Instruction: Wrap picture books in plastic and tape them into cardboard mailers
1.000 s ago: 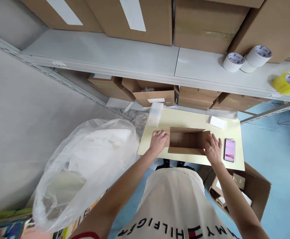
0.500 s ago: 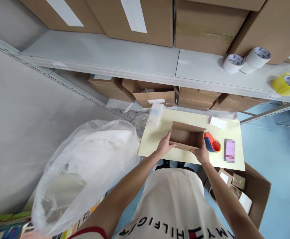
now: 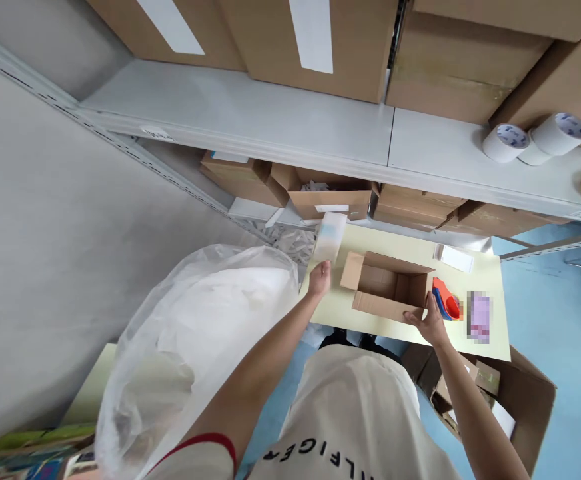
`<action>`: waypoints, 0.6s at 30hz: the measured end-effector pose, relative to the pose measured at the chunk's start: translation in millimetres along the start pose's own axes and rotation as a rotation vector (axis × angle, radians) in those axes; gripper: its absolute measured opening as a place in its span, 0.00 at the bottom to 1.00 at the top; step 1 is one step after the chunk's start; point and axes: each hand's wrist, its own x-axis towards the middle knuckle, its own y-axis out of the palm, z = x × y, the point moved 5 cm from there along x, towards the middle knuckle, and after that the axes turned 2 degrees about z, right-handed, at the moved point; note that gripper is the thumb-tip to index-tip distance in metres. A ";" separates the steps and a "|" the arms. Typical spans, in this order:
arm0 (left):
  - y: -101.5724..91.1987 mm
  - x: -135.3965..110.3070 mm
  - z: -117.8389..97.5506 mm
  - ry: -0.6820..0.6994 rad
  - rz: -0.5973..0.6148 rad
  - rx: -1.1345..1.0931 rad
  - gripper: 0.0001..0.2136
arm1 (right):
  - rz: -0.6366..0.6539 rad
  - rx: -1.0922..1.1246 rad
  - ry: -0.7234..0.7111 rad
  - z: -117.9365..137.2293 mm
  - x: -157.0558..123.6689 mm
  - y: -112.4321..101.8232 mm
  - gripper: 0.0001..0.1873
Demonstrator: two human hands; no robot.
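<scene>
A small open cardboard box (image 3: 380, 307) stands on the pale yellow tabletop (image 3: 490, 273), its left flap folded outward and its inside bare. My right hand (image 3: 431, 327) grips the box's front right corner, thumb along the front wall and fingers at the right end. To the left of the box and apart from it is my left hand (image 3: 319, 280), its fingers curled closed. It meets the near end of a whitish, blue-tinted packet (image 3: 331, 235); whether the fingers hold that packet is hidden. Just right of my right hand lie nested red, blue and yellow pieces (image 3: 446, 300).
A blurred-out pink item (image 3: 480, 318) and a white card (image 3: 456, 259) lie on the table's right. A large clear plastic bag (image 3: 205, 320) bulges at the left. Shelves (image 3: 270, 107) with cartons and tape rolls (image 3: 505, 142) span the back. A carton (image 3: 530, 413) of small boxes stands below right.
My left hand has let go of the box's left end and moved left to the packet. The box's left flap now lies outward. The view has shifted left.
</scene>
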 end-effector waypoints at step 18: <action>5.5 101.3 25.6 -0.285 -0.014 0.280 0.17 | -0.063 -0.102 0.041 10.9 -17.1 11.4 0.53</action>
